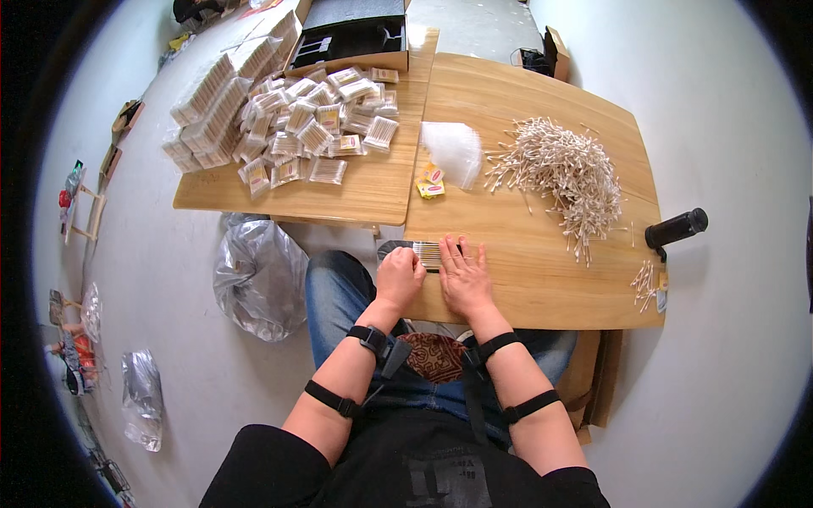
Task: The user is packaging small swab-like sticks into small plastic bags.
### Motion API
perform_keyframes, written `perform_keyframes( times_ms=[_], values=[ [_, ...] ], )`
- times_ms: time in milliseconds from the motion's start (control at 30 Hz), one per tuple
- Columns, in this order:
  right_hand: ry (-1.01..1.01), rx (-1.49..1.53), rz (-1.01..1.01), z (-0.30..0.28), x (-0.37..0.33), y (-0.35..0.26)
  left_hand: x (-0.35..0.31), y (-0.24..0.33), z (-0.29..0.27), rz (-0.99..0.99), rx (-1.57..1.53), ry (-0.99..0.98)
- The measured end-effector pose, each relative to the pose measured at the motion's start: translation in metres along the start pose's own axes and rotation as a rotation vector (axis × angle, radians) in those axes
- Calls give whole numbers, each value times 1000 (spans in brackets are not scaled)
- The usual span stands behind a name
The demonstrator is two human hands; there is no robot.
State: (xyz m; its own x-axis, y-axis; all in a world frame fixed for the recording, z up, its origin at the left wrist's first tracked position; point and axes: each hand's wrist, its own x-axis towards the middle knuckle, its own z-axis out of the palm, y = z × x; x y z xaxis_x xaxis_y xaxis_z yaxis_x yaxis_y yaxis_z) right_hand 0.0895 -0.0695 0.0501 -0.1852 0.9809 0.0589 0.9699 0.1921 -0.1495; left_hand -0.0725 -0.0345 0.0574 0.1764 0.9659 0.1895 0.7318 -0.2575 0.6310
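A row of cotton swabs (428, 253) lies side by side near the front edge of the wooden table, on or beside a dark flat piece (393, 247). Fingers stretched out, my right hand (467, 277) lies flat over the right part of the row. My left hand (400, 277) is closed at the row's left end, its fingertips pressed together near the swabs. What it grips, if anything, is hidden. Beyond my hands lie small yellow cards (430, 182) and a fanned stack of clear plastic bags (452, 152). A large heap of loose cotton swabs (569, 182) spreads to the right.
Packed swab bags (315, 135) are piled at the far left, beside stacked larger bundles (207, 110) and an open black case (351, 42). A black cylinder (677, 229) juts out at the right table edge, above a few loose swabs (644, 285). A grey plastic bag (258, 275) stands below.
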Motion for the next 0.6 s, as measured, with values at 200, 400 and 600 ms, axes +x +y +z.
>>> perform_keyframes(
  times_ms=[200, 400, 600],
  values=[
    [-27, -4, 61, 4, 4, -18, -3, 5, 6, 17, 134, 21],
    [-44, 28, 45, 3, 4, -25, -2, 9, -4, 22, 51, 22],
    [14, 129, 92, 1, -11, -4, 9, -36, -5, 4, 120, 437]
  ],
)
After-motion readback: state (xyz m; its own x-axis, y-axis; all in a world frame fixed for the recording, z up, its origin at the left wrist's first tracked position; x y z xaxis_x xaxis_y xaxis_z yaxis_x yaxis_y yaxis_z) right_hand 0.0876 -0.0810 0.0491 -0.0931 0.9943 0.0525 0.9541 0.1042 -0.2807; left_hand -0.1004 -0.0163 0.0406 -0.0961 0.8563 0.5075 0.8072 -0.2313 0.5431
